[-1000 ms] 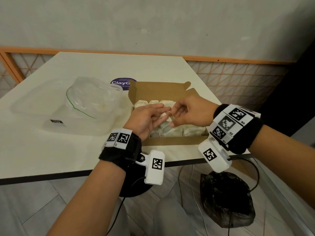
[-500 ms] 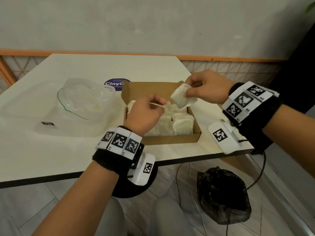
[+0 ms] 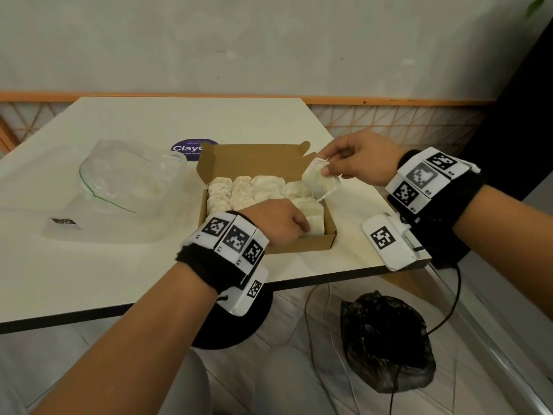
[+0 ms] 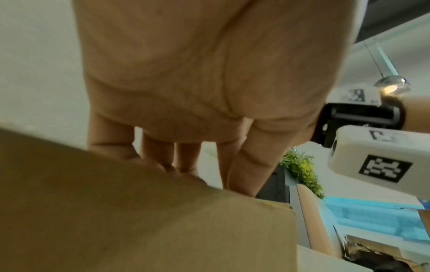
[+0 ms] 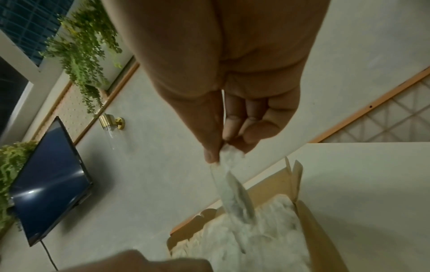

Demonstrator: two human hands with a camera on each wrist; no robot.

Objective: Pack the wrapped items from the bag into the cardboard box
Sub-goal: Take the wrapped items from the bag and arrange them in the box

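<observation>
The open cardboard box (image 3: 299, 244) sits mid-table, its floor covered by several pale wrapped items (image 3: 245, 190) in rows. My right hand (image 3: 324, 166) hovers over the box's far right corner and pinches one more wrapped item (image 3: 322, 183) by its top edge, so it hangs down. The right wrist view shows that item (image 5: 230, 187) dangling from thumb and fingers above the packed ones (image 5: 256, 239). My left hand (image 3: 299, 227) reaches into the box's near right part, fingers (image 4: 186, 162) straight and pointing down behind the box wall (image 4: 139, 220). Their tips are hidden. The clear plastic bag (image 3: 128, 178) lies left of the box.
A purple round sticker (image 3: 191, 148) lies on the table behind the box. The near table edge (image 3: 344, 277) runs just in front of the box. On the floor below are a black plastic bag (image 3: 386, 339), cables and the table's black base (image 3: 227, 330).
My left hand has dropped from above the box down into its near side. My right hand still holds the wrapped item, which now hangs by its edge over the far right corner.
</observation>
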